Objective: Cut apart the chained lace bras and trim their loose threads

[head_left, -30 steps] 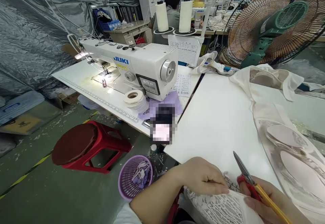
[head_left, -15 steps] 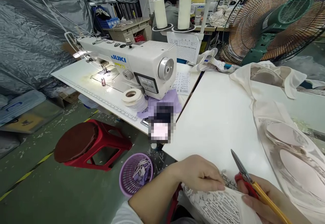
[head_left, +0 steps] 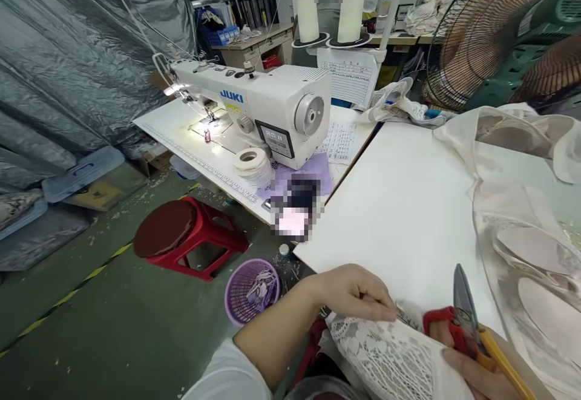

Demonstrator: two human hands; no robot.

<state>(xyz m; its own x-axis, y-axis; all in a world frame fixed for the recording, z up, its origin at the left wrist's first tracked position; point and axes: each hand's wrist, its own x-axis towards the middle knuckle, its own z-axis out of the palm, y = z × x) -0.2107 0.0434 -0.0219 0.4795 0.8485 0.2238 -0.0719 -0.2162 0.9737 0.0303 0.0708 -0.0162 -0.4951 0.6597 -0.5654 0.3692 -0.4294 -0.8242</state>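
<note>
Both hands are at the near edge of the white tabletop (head_left: pixel 403 206), closed on their work. Left hand (head_left: pixel 358 294) pinches the upper border of a piece of off-white lace fabric (head_left: pixel 390 351), which hangs below the tabletop's edge, in front of the person's body. Right hand (head_left: pixel 483 379) grips scissors (head_left: pixel 463 294) with one red handle and one yellow, blades pointing up and away; its thumb also presses on the plain strip along the lace fabric. Just right of the scissors, pale garments with moulded cups (head_left: pixel 535 249) lie on the tabletop.

Farther left stands a white sewing machine (head_left: pixel 276 100), its lamp lit over the needle area. A roll of white tape (head_left: pixel 252 167) sits beside it, near a purple cloth (head_left: pixel 322 170). On the floor are a red stool (head_left: pixel 204 236) and a purple basket (head_left: pixel 233 303) holding scraps. A large fan (head_left: pixel 512 73) fills the upper right.
</note>
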